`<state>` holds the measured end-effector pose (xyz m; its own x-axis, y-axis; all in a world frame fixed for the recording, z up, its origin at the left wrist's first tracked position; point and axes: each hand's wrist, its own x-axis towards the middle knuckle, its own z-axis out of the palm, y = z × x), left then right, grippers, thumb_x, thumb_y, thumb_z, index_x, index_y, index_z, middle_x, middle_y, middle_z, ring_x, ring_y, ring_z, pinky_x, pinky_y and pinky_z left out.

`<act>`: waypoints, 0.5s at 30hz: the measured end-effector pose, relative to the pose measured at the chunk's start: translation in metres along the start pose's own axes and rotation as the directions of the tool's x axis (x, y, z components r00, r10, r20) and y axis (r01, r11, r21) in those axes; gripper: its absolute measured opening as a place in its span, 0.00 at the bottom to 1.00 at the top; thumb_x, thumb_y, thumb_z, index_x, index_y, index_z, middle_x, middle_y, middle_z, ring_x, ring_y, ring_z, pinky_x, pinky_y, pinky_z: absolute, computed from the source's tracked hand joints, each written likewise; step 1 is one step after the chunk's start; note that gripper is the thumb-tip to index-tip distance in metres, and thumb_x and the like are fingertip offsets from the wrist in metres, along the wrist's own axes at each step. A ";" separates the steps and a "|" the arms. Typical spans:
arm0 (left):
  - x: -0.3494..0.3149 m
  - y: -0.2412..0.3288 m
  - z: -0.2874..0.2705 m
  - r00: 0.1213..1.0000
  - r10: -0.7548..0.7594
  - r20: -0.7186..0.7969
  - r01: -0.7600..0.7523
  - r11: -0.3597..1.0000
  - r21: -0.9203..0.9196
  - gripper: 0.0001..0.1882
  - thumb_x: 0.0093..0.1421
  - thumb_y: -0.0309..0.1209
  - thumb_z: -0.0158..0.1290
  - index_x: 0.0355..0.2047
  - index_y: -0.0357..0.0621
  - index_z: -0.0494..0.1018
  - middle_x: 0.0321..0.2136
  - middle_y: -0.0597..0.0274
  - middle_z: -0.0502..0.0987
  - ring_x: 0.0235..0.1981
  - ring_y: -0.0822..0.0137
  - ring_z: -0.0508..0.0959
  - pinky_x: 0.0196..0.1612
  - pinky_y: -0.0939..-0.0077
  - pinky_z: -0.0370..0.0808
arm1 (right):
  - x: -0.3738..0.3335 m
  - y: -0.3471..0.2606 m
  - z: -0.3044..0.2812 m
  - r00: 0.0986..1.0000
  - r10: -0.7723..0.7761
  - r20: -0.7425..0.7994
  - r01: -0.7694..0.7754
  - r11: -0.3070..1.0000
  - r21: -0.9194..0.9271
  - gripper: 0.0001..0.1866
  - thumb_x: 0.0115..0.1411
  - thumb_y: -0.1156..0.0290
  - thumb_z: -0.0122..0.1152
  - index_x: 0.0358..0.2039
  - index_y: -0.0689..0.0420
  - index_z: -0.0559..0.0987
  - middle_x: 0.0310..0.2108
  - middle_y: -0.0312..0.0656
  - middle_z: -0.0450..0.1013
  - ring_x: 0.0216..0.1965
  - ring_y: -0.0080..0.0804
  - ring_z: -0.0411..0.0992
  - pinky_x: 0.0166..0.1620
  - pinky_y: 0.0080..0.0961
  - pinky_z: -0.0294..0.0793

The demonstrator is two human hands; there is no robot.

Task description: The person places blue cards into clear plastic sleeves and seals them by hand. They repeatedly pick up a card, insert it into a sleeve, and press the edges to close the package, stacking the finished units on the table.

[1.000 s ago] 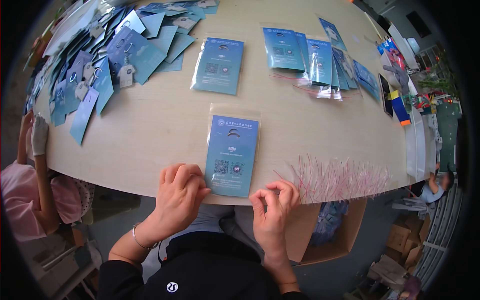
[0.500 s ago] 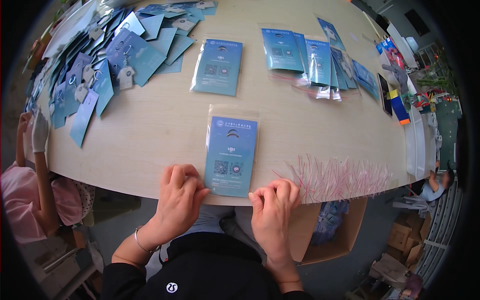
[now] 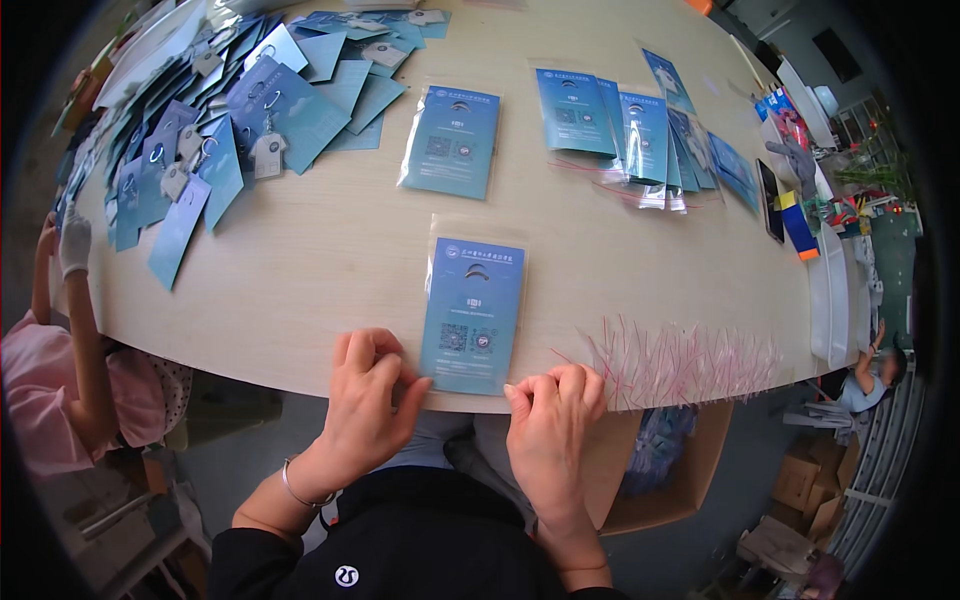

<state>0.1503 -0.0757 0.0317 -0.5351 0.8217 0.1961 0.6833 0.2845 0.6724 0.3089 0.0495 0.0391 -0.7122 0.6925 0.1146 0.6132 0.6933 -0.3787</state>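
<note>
A blue printed card lies flat on the table in front of me, inside a clear plastic bag. At the bag's lower left corner my left hand is closed, thumb and fingers pinching the edge. My right hand pinches the lower right corner in the same way. The bag's bottom edge lies near the table's front edge. Beyond it sits another bagged blue card. To the right of my right hand, clear empty bags with red strips are fanned out along the table edge.
Blue cards with keychains are heaped at the far left. Bagged cards overlap at the far right, near a phone. A cardboard box stands below the table edge. A co-worker's gloved hand is at left.
The whole view has shifted slightly, so the table appears a little further right. Both hands remain at the bag's lower corners, with barely any movement against it.
</note>
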 end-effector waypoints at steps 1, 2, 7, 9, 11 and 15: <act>0.000 0.002 0.000 1.000 -0.014 -0.005 0.014 1.000 0.005 0.10 0.48 0.19 0.64 0.25 0.39 0.71 0.40 0.52 0.69 0.42 0.52 0.67 0.47 0.63 0.67 | 0.000 0.000 0.000 1.000 0.004 0.001 -0.004 1.000 -0.003 0.10 0.55 0.67 0.69 0.31 0.55 0.76 0.39 0.42 0.66 0.51 0.46 0.62 0.55 0.52 0.58; 0.000 0.003 0.001 1.000 -0.027 -0.009 0.027 1.000 0.009 0.10 0.48 0.19 0.64 0.25 0.39 0.71 0.40 0.52 0.69 0.42 0.52 0.67 0.47 0.63 0.67 | 0.001 -0.001 -0.001 1.000 0.009 0.001 -0.009 1.000 -0.006 0.10 0.55 0.67 0.69 0.31 0.55 0.76 0.38 0.42 0.66 0.51 0.46 0.62 0.55 0.52 0.58; -0.002 0.006 0.006 0.998 0.064 -0.011 -0.063 0.995 0.080 0.10 0.50 0.20 0.60 0.33 0.35 0.74 0.41 0.52 0.70 0.45 0.50 0.68 0.48 0.62 0.68 | 0.003 0.000 -0.003 1.000 0.018 -0.011 -0.018 1.000 0.001 0.12 0.53 0.66 0.71 0.31 0.54 0.75 0.39 0.41 0.66 0.50 0.45 0.63 0.54 0.51 0.59; -0.006 0.004 0.011 0.967 0.232 0.108 -0.240 0.968 0.069 0.15 0.52 0.23 0.58 0.41 0.33 0.75 0.46 0.50 0.70 0.51 0.49 0.69 0.52 0.61 0.69 | 0.003 0.000 -0.004 0.999 0.024 -0.032 -0.024 1.000 0.012 0.14 0.52 0.66 0.72 0.32 0.53 0.74 0.38 0.41 0.66 0.49 0.45 0.63 0.54 0.51 0.59; -0.001 0.005 0.020 0.862 0.456 0.221 -0.460 0.887 -0.035 0.21 0.54 0.26 0.56 0.49 0.30 0.74 0.53 0.48 0.70 0.60 0.49 0.67 0.58 0.60 0.69 | 0.005 -0.001 -0.007 0.996 0.045 -0.071 -0.043 0.999 0.027 0.16 0.51 0.66 0.73 0.33 0.52 0.73 0.38 0.41 0.66 0.49 0.45 0.63 0.53 0.50 0.59; 0.004 0.025 0.023 0.824 0.368 0.430 -0.472 0.867 0.163 0.34 0.58 0.33 0.55 0.64 0.34 0.64 0.67 0.48 0.62 0.69 0.54 0.61 0.68 0.60 0.59 | 0.005 0.006 -0.003 0.992 0.047 -0.119 -0.045 0.999 0.023 0.17 0.50 0.66 0.74 0.34 0.51 0.72 0.39 0.40 0.65 0.48 0.43 0.63 0.52 0.48 0.60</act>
<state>0.1763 -0.0540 0.0330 0.0237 0.9945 0.1020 0.9254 -0.0604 0.3741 0.3102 0.0580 0.0395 -0.6369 0.7432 0.2048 0.6363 0.6568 -0.4048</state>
